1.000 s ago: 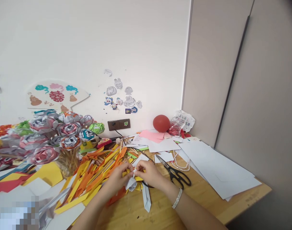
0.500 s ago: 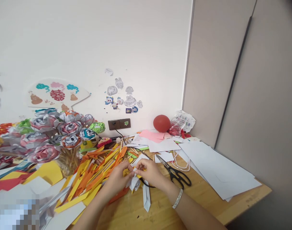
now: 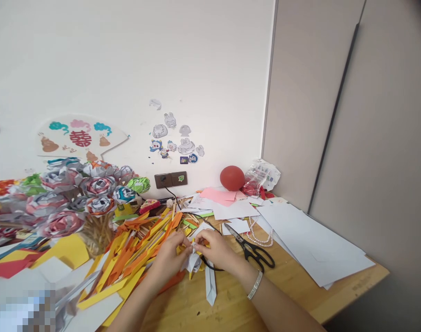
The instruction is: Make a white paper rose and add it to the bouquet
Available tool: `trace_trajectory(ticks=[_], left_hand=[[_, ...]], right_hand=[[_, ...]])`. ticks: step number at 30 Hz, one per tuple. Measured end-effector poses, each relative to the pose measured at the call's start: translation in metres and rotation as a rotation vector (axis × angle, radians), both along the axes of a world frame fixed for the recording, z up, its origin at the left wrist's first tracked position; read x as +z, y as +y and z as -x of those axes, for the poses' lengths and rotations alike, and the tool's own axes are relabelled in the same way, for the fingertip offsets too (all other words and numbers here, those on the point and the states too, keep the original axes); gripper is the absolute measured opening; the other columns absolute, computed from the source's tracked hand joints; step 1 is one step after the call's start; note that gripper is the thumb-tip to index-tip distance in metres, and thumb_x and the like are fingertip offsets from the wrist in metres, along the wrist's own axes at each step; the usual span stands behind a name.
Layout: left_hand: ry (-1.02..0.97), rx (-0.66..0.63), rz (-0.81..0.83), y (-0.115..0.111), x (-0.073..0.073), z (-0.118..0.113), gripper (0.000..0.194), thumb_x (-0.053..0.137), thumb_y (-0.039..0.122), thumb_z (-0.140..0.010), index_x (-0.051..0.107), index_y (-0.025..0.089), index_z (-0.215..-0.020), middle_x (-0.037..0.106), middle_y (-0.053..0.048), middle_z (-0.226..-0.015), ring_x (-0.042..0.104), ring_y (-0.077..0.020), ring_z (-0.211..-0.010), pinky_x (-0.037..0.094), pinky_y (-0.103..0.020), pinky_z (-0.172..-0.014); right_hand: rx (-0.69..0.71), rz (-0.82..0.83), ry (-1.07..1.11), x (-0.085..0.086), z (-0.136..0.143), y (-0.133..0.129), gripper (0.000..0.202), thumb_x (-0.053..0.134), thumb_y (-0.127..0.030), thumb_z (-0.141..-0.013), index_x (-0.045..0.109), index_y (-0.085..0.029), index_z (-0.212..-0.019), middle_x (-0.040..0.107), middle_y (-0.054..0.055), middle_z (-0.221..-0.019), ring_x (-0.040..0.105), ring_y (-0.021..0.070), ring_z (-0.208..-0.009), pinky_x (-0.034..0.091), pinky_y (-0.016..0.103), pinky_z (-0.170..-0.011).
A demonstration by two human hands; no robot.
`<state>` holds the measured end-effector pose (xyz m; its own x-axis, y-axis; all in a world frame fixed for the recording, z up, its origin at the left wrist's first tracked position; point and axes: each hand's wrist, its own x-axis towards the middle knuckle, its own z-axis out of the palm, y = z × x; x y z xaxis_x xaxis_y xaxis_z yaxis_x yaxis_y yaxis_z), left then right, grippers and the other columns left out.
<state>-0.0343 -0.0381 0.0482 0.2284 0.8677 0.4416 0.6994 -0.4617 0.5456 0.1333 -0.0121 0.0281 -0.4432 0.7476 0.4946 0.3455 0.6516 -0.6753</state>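
Note:
Both hands meet over the wooden table. My left hand is closed, its fingertips pinching a small folded piece of white and yellow paper. My right hand is closed on the same piece from the other side, thumb and index finger pressed close to the left fingertips. The fingers hide part of its upper end. Just below the right hand lies a folded white paper strip with a pointed end. Black-handled scissors rest to the right of that hand.
Orange and yellow folded strips are heaped on the left. Behind them stand several paper flowers. A red balloon, a bead string and white sheets lie toward the back and right. A black cable runs from the wall socket.
My fingers have shifted slightly on the folded paper, which both hands still hold. The whole view has moved a little; the things on the table lie as before.

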Motion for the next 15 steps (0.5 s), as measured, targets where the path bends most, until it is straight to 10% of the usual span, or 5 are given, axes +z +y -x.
trace_trajectory(ticks=[15], left_hand=[[-0.089, -0.076, 0.311, 0.0043, -0.0026, 0.0044, 0.018, 0.055, 0.035, -0.068, 0.054, 0.018, -0.062, 0.059, 0.000, -0.063, 0.054, -0.0170, -0.065, 0.042, -0.027, -0.061]], right_hand=[[0.049, 0.271, 0.156, 0.0021, 0.0033, -0.0001, 0.010, 0.059, -0.010, -0.068, 0.058, -0.018, -0.074, 0.058, -0.004, -0.071, 0.054, 0.0116, -0.068, 0.042, 0.023, -0.066]])
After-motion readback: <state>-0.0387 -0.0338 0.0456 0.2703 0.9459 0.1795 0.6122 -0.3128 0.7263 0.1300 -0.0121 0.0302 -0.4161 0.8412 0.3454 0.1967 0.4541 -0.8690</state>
